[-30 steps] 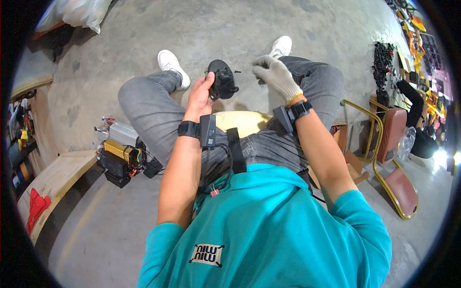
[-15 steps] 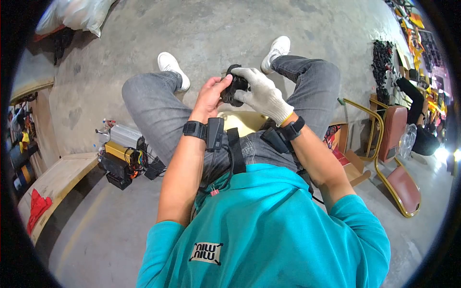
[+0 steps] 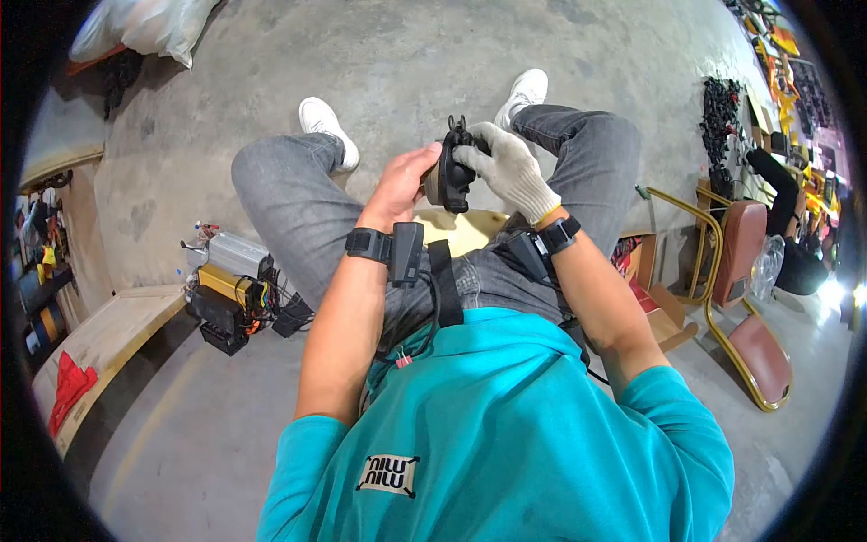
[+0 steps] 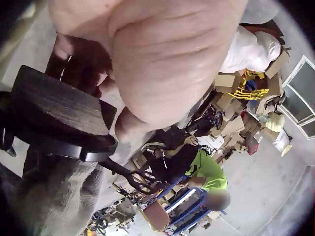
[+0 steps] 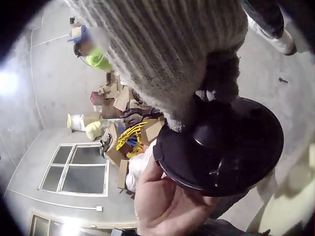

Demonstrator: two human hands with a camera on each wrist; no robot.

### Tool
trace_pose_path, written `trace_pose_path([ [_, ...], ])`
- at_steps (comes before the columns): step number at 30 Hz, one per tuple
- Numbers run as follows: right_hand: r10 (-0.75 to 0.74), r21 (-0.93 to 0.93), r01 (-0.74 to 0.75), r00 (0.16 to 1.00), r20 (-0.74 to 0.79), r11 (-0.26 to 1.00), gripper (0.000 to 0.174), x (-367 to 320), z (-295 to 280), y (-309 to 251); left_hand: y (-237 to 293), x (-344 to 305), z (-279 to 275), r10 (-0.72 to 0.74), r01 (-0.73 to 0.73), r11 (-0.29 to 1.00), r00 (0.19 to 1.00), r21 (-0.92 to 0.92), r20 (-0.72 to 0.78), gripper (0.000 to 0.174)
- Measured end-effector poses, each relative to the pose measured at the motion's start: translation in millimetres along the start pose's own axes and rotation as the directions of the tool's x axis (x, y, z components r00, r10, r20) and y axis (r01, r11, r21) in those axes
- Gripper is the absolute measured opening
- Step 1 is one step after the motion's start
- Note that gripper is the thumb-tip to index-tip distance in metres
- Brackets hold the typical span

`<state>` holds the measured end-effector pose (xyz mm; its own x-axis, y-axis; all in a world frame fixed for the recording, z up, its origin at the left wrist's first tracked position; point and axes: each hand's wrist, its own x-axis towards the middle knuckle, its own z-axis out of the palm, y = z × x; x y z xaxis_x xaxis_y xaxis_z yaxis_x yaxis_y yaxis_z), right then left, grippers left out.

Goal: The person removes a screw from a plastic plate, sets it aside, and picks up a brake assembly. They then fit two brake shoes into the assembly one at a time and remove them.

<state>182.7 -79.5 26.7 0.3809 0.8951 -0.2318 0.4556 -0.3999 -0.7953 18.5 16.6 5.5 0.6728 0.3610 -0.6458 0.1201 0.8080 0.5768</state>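
Note:
A round black part (image 3: 452, 176) is held between both hands over the floor, tilted nearly edge-on in the head view. My bare left hand (image 3: 397, 188) grips its left side, thumb near the top. The gloved right hand (image 3: 513, 172) pinches the fittings on the other side. Seen from the right wrist, the black disc (image 5: 234, 152) shows its smooth face, with the gloved fingers at its upper edge and the left hand (image 5: 172, 209) under it. A grey, worn-looking rim (image 4: 59, 101) of the part faces the left palm in the left wrist view.
A small dark screw-like piece (image 5: 283, 80) lies on the concrete floor. Left of my legs are a metal box and wired parts (image 3: 230, 280); a brown chair (image 3: 741, 253) and an open carton (image 3: 664, 312) stand right. A pale yellow surface (image 3: 456, 230) lies between my thighs.
My right hand has come in from the right and taken hold of the part. The part has turned from lying face-up to nearly edge-on, its fittings now toward the right hand.

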Motion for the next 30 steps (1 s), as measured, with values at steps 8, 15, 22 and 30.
trace_pose_path([
  [8, 0.148, 0.132, -0.149, 0.989, 0.014, 0.98, 0.039, 2.3, -1.2, 1.3, -23.3, 21.3, -9.2, 0.129, -0.131, 0.978, 0.991, 0.16, 0.019, 0.045],
  [15, 0.138, 0.174, -0.136, 0.99, 0.0, 0.975, 0.04, 2.7, -1.2, 0.0, -8.4, 5.2, 4.8, 0.049, -0.038, 0.997, 0.985, -0.071, 0.163, 0.062],
  [22, 0.109, 0.173, -0.11, 0.994, 0.015, 0.979, 0.041, 1.1, -5.2, -6.8, 0.6, -3.7, 10.9, 0.009, 0.021, 0.987, 0.983, -0.159, 0.186, 0.061],
  [30, 0.084, 0.185, -0.086, 0.996, 0.017, 0.979, 0.043, 1.9, -3.8, -6.7, -12.8, 10.4, 2.5, 0.02, 0.004, 0.98, 0.993, -0.198, 0.117, 0.055],
])
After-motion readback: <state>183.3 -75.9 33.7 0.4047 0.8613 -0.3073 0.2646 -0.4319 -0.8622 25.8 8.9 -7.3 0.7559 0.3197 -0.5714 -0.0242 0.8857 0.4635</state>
